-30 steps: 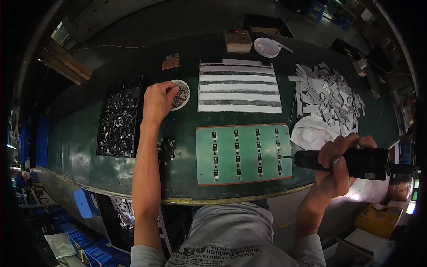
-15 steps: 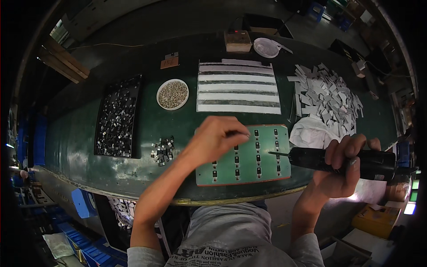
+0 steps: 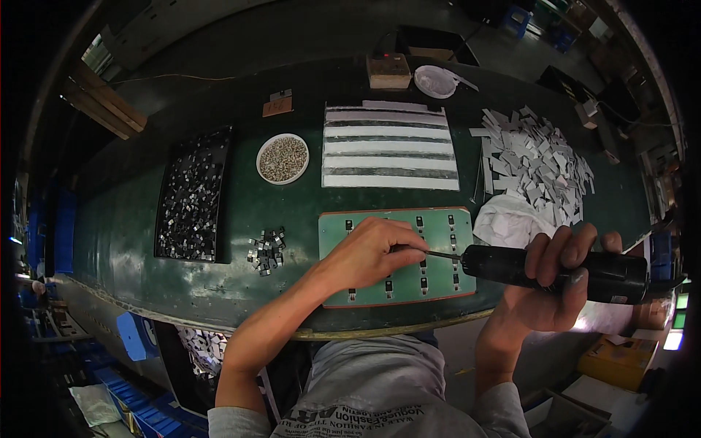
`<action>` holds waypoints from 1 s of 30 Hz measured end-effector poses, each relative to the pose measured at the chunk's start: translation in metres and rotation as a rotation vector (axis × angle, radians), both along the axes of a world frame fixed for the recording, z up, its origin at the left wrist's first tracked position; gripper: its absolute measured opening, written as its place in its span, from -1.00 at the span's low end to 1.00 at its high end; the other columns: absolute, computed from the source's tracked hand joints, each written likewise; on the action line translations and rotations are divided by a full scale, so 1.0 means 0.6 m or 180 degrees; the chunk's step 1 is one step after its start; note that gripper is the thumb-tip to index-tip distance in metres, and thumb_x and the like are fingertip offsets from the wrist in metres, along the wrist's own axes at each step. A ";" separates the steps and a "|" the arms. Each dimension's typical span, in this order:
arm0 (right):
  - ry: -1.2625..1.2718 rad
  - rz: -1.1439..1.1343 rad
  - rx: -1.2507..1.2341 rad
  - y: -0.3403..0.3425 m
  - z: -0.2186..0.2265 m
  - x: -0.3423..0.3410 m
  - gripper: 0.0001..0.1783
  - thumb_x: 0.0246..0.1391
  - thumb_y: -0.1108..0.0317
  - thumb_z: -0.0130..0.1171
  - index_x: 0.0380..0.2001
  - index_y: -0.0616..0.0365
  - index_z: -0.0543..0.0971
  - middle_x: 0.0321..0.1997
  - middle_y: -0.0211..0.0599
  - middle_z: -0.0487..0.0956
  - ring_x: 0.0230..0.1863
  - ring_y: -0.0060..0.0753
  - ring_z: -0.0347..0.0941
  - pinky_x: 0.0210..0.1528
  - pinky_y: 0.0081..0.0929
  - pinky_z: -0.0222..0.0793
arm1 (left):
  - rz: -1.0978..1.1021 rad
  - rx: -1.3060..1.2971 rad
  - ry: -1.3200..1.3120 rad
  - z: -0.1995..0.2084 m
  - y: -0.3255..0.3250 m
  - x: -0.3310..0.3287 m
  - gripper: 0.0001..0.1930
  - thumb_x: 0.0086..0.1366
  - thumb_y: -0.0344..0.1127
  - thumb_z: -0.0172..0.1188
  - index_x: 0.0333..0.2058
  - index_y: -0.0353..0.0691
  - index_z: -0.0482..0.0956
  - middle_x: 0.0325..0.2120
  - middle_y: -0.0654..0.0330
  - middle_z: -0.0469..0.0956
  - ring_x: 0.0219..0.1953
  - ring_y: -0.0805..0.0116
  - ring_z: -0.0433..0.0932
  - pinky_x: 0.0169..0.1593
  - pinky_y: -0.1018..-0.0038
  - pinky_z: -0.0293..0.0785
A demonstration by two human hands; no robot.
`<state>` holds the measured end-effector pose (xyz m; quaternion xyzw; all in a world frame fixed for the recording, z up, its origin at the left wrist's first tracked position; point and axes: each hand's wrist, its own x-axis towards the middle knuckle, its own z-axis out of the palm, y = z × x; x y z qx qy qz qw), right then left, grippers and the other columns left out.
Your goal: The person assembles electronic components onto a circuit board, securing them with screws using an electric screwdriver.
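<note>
My right hand [image 3: 546, 310] is wrapped round a black electric screwdriver [image 3: 500, 265], held level with its thin bit pointing left. At the bit's tip, the thumb and fingertips of my left hand [image 3: 369, 252] are pinched together; anything between them is too small to make out. Both are over a green board [image 3: 441, 288] with a reddish edge. Rows of small black three-legged components [image 3: 423, 286] sit on this board, some hidden under my left hand. Left of it lies a loose pile of similar black components [image 3: 269, 252].
A black tray [image 3: 225, 190] of many components stands at the left. Beyond the board are a white bowl [image 3: 283, 179] of small metal screw-like pieces and a white-striped sheet [image 3: 387, 181]. Grey-white strips [image 3: 537, 164] are heaped at the right, behind a crumpled white cloth [image 3: 507, 219].
My left hand has come down and right to the bit's tip. The screwdriver has shifted slightly left, still in my right hand.
</note>
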<state>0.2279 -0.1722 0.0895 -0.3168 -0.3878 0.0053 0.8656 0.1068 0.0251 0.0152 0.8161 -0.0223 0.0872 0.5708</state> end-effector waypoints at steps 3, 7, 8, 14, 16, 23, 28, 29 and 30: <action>-0.0013 -0.0013 0.0002 -0.003 0.000 -0.001 -0.39 0.21 0.42 0.15 0.27 0.05 0.19 -0.27 -0.27 0.41 -0.52 -0.52 0.34 -0.54 -0.54 0.39 | -0.0002 -0.0001 -0.0021 0.000 0.004 -0.001 -0.83 0.27 -0.40 0.37 -0.16 -0.25 0.74 -0.48 0.19 0.59 -0.48 0.37 0.50 -0.39 0.40 0.37; -0.0011 -0.0021 0.0001 0.000 -0.001 0.000 -0.40 0.21 0.42 0.15 0.26 0.05 0.19 -0.27 -0.27 0.41 -0.52 -0.51 0.35 -0.54 -0.53 0.41 | -0.0012 0.0004 -0.0088 -0.002 0.004 -0.003 -0.83 0.28 -0.39 0.36 -0.16 -0.26 0.73 -0.49 0.18 0.59 -0.48 0.36 0.50 -0.39 0.39 0.37; -0.0013 -0.0023 0.0002 0.001 -0.001 0.000 -0.40 0.21 0.42 0.15 0.26 0.05 0.19 -0.27 -0.27 0.41 -0.52 -0.51 0.35 -0.54 -0.53 0.41 | -0.0011 0.0005 -0.0052 -0.001 0.003 -0.003 -0.83 0.29 -0.39 0.35 -0.16 -0.26 0.73 -0.48 0.18 0.59 -0.48 0.34 0.50 -0.39 0.39 0.37; 0.0025 0.0027 -0.0014 0.002 0.001 -0.004 -0.41 0.19 0.43 0.15 0.24 0.04 0.19 -0.28 -0.26 0.42 -0.52 -0.50 0.37 -0.53 -0.52 0.43 | -0.0093 -0.0003 -0.0071 -0.006 0.001 -0.002 -0.82 0.30 -0.40 0.33 -0.13 -0.26 0.72 -0.45 0.16 0.60 -0.46 0.30 0.51 -0.37 0.38 0.38; 0.0000 0.0064 -0.0031 0.003 0.000 -0.005 -0.39 0.16 0.44 0.17 0.24 0.05 0.19 -0.28 -0.26 0.42 -0.52 -0.49 0.37 -0.53 -0.52 0.43 | -0.0082 0.0008 -0.0082 -0.007 0.001 -0.005 -0.82 0.30 -0.41 0.33 -0.12 -0.26 0.71 -0.45 0.16 0.60 -0.45 0.30 0.51 -0.37 0.38 0.38; 0.0169 -0.0236 -0.0442 0.000 0.011 -0.013 -0.33 0.06 0.46 0.21 0.23 0.12 0.20 -0.28 -0.14 0.43 -0.56 -0.41 0.39 -0.56 -0.46 0.41 | -0.0061 0.0069 -0.0045 -0.008 0.005 -0.003 -0.82 0.31 -0.42 0.32 -0.12 -0.28 0.70 -0.42 0.16 0.61 -0.44 0.34 0.51 -0.34 0.42 0.42; 0.0366 -0.0689 -0.1120 -0.009 0.010 -0.015 -0.30 -0.05 0.49 0.30 0.17 0.19 0.26 -0.36 -0.11 0.47 -0.55 -0.40 0.42 -0.50 -0.49 0.42 | 0.0700 0.0032 0.0421 0.010 0.027 -0.010 -0.87 0.29 -0.41 0.36 -0.23 -0.31 0.66 -0.49 0.29 0.62 -0.46 0.60 0.49 -0.34 0.57 0.46; 0.0450 -0.0725 -0.1214 -0.011 0.007 -0.014 -0.30 -0.07 0.49 0.32 0.16 0.19 0.27 -0.37 -0.12 0.48 -0.55 -0.40 0.42 -0.49 -0.50 0.41 | 0.0711 0.0011 0.0415 0.007 0.031 -0.010 -0.87 0.29 -0.41 0.36 -0.23 -0.31 0.66 -0.49 0.29 0.62 -0.46 0.60 0.49 -0.34 0.57 0.46; 0.0439 -0.0726 -0.1226 -0.013 0.006 -0.016 -0.30 -0.07 0.49 0.32 0.16 0.19 0.27 -0.37 -0.12 0.48 -0.55 -0.40 0.42 -0.49 -0.50 0.41 | 0.0769 -0.0032 0.0427 0.007 0.037 -0.010 -0.86 0.30 -0.40 0.37 -0.23 -0.32 0.66 -0.49 0.29 0.62 -0.46 0.61 0.49 -0.34 0.57 0.46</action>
